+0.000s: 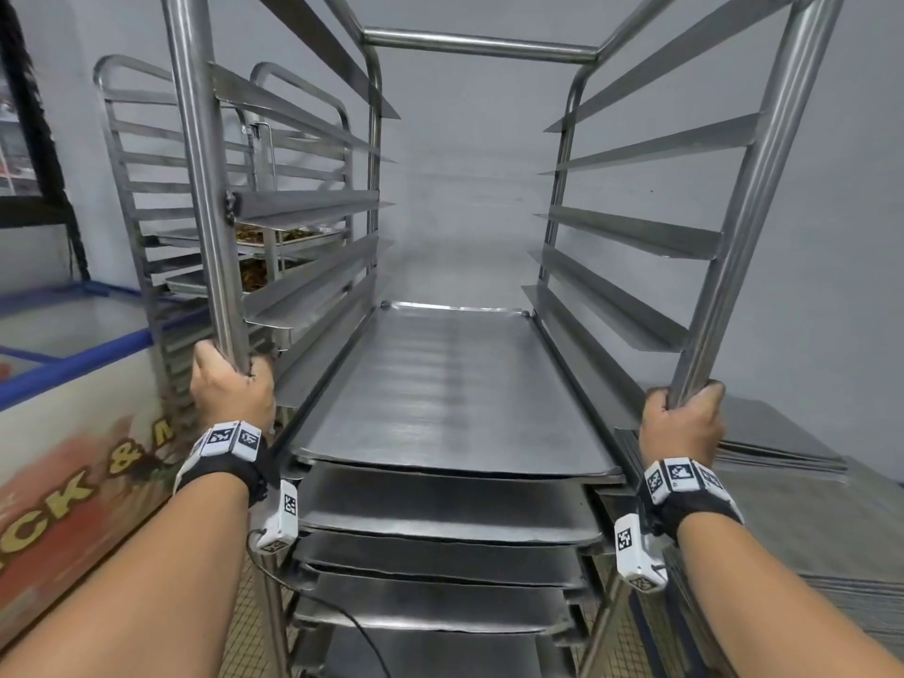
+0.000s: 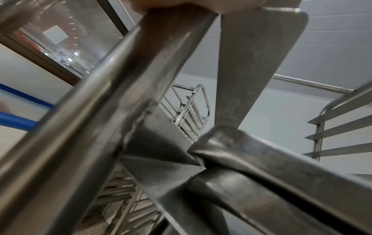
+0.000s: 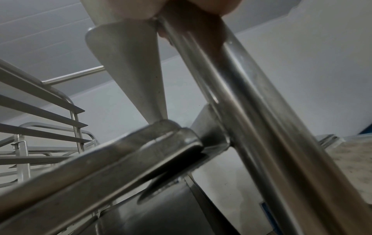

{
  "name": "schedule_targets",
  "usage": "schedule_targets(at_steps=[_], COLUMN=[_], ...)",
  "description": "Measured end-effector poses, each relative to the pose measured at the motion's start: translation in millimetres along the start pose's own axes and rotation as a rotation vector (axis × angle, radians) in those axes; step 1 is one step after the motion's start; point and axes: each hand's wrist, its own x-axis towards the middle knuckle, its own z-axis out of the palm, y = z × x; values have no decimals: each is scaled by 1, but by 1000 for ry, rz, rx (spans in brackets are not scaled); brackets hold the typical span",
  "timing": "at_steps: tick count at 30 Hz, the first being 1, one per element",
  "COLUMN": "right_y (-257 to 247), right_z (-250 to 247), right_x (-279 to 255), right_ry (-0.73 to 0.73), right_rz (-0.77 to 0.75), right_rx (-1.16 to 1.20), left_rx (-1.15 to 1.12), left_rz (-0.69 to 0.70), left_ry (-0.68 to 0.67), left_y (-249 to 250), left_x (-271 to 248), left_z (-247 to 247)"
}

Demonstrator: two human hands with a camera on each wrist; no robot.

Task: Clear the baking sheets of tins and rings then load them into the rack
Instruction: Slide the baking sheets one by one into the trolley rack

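Note:
A tall steel rack [image 1: 469, 41] fills the head view, its upper rails bare. Several empty baking sheets sit in its lower slots, the top sheet [image 1: 440, 384] flat and bare. My left hand [image 1: 230, 384] grips the rack's front left post [image 1: 205, 188]. My right hand [image 1: 682, 423] grips the front right post [image 1: 763, 198]. The left wrist view shows the left post [image 2: 96, 111] close up with a sheet corner [image 2: 221, 143] beside it. In the right wrist view the right post [image 3: 251, 111] and a sheet corner [image 3: 171, 139] show. No tins or rings are visible.
A second steel rack [image 1: 146, 188] stands behind on the left, with trays of food on it. A chest freezer [image 1: 73, 384] with a printed front lies along the left. More flat sheets [image 1: 782, 442] are stacked on a surface at the right. A grey wall is beyond.

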Motion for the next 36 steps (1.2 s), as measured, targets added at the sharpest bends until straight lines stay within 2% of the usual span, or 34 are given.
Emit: schedule_targets(at_steps=[10,24,36], right_y=[-3,-18,-32], right_z=[85,203,302], right_x=[31,59,77], right_ry=[4,-44,-32], right_rz=[-25,38,67], right_rx=[36,105,24], left_rx=[26,12,-47], left_rz=[22,24,47], left_ry=[12,39,22], left_y=[-15,-49,-82], left_x=[45,120,183], left_z=[69,150,216])
